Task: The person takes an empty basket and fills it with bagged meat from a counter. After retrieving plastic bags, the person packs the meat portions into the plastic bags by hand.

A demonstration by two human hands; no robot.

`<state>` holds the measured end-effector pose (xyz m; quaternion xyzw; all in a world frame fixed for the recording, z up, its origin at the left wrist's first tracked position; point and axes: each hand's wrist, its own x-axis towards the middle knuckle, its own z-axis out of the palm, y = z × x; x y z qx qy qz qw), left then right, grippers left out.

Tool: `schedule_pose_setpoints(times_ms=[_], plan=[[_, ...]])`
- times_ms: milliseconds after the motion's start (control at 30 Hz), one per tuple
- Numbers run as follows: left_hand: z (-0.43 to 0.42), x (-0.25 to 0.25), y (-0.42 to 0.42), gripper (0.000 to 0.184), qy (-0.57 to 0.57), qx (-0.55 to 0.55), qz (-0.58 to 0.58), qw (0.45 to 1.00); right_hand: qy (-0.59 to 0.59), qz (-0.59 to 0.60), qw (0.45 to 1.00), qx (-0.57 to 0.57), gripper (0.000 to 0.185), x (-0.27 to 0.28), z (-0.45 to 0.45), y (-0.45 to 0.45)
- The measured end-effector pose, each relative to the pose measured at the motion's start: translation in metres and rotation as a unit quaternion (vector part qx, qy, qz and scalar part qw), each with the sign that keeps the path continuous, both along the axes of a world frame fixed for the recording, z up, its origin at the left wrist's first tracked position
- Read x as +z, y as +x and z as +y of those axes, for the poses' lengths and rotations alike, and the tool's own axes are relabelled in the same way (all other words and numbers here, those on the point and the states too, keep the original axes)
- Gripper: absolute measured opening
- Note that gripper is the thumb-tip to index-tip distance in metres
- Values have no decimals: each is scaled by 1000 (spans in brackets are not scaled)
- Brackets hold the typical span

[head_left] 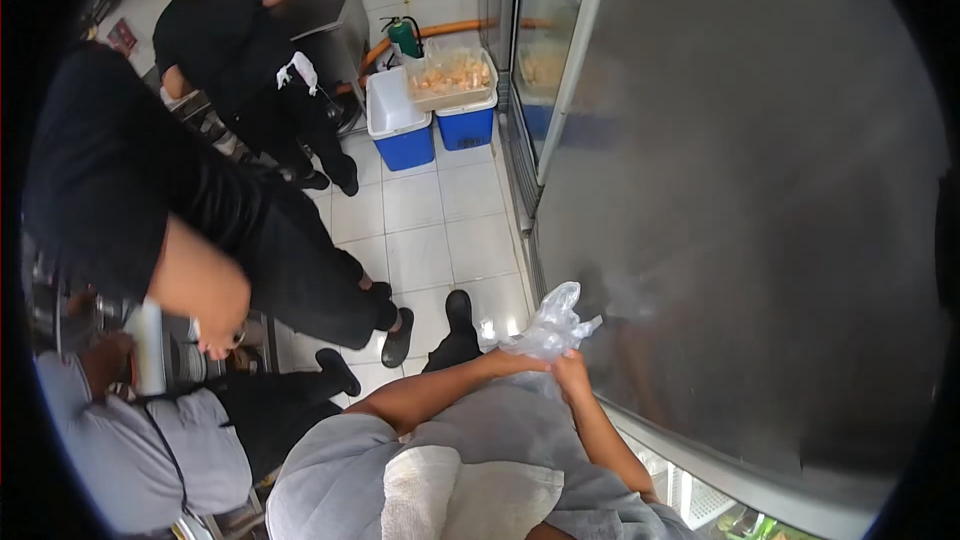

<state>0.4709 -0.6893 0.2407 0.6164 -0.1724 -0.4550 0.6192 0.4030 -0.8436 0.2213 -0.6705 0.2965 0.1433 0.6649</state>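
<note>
Grey cloth of the wearer's shirt (480, 425) lies nearest, a white towel (425, 490) draped over it. Larger still, a dark metal panel (750, 190) fills the right side. On the left are three co-workers: one in black (110, 170), another in black farther off (215, 35), and one in a grey top (200, 460) on the near side. Far off, two blue boxes (405, 147) stand on the tiled floor (415, 235).

Just beyond the shirt, near the panel, is a crumpled clear plastic bag (552, 328). It should be very light, limp and slippery, easily torn; a gathered edge would give the surest hold. The right hand (572, 377) has its fingers curled closed on the bag's near edge. The left hand (508, 363) touches its lower left side; how far those fingers close, I cannot tell.
</note>
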Motion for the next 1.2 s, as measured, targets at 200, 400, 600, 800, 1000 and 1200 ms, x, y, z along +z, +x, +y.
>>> schedule_pose_setpoints(times_ms=[200,400,600,800,1000,1200], plan=[[28,1,132,55,18,24,51,998,33,-22,998,-45,27,34,23,110],[89,-2,267,44,241,179,-127,945,28,-67,996,-49,25,60,50,254],[137,-14,392,34,199,133,-256,936,-42,-125,990,-47,24,62,64,381],[170,-20,449,35,127,182,-144,964,86,-124,987,-56,27,-5,116,550],[206,-30,504,39,82,394,-105,910,624,-25,734,268,35,-112,208,719],[249,-12,548,43,96,630,-130,760,430,105,745,499,40,-61,337,794]])
